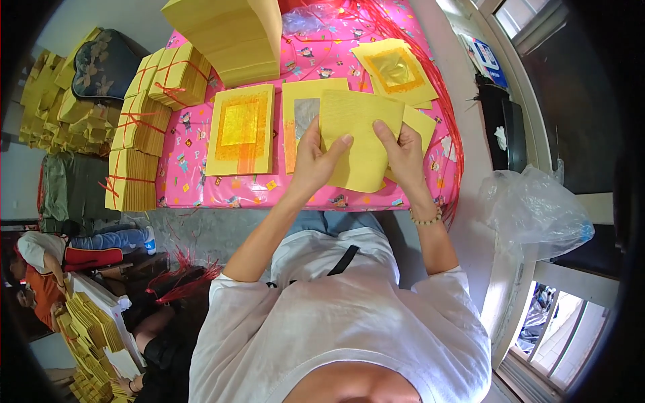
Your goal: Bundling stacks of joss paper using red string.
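Observation:
A stack of plain yellow paper sheets (359, 154) is held up over the near part of the table, bent slightly between my hands. My left hand (314, 158) grips its left edge, thumb on top. My right hand (402, 151) pinches its right side, also with the thumb on top. Partly hidden beneath lies a yellow sheet with a silver patch (306, 114). To the left rests a yellow paper stack with a gold and orange print (240, 127). Beyond my right hand are fanned yellow sheets with a gold foil square (396, 69).
Bundles of yellow paper tied with red string (138, 134) line the left edge of the pink patterned table (185, 185). A tall yellow paper stack (232, 40) stands at the back. Red strings (443, 101) hang along the right edge. Other people (50, 269) sit at the lower left.

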{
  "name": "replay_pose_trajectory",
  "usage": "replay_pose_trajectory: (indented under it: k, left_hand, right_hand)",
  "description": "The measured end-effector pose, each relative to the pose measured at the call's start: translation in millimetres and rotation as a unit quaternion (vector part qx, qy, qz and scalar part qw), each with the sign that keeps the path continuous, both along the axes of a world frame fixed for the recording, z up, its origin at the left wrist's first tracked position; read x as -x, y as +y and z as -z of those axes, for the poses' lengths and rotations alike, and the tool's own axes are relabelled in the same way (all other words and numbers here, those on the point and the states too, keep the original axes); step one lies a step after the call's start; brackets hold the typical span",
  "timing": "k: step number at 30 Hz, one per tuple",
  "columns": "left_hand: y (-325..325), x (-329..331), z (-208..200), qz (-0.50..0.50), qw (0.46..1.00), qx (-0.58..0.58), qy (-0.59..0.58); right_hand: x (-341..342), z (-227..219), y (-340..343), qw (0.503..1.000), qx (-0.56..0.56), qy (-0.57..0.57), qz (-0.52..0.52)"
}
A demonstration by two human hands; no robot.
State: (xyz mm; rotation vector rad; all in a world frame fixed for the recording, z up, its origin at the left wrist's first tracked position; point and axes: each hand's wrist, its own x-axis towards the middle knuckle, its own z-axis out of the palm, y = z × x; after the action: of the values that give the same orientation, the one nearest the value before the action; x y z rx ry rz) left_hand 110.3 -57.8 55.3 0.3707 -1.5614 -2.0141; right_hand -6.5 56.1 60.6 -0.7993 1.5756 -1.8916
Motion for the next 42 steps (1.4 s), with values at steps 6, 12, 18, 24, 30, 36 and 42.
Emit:
replay_pose_trajectory:
  k: [6,12,18,24,30,36,42]
  left_hand:
    - [0,-3,0,0.022,1.0,-0.016,-0.004]
    - [-4,-5,-2,0.047,0.998,-0.029,-0.044]
    - [-5,-2,-4,0.056,0.995,-0.039,-0.074]
    - [-7,12,1,0.078,0.992,-0.048,-0.09]
    - [-13,28,-2,0.098,0.986,-0.09,-0.104]
    - [-14,44,-3,0.118,0.983,-0.078,-0.118]
    - [-14,57,-3,0.107,0.98,-0.067,-0.151]
  right_hand:
    - [10,0,-4,0.997,0.039,-0.026,0.062]
    - [23,10,7,0.999,-0.005,-0.03,0.036]
    - [14,-11,20,0.995,-0.079,-0.044,0.029]
    - [15,-2,33,0.994,-0.104,-0.027,-0.029]
    - [16,-12,44,0.982,-0.169,-0.053,-0.061]
    - [23,-2,46,0.984,-0.168,-0.062,-0.017]
    - [23,-4,55,0.981,-0.189,-0.016,-0.038]
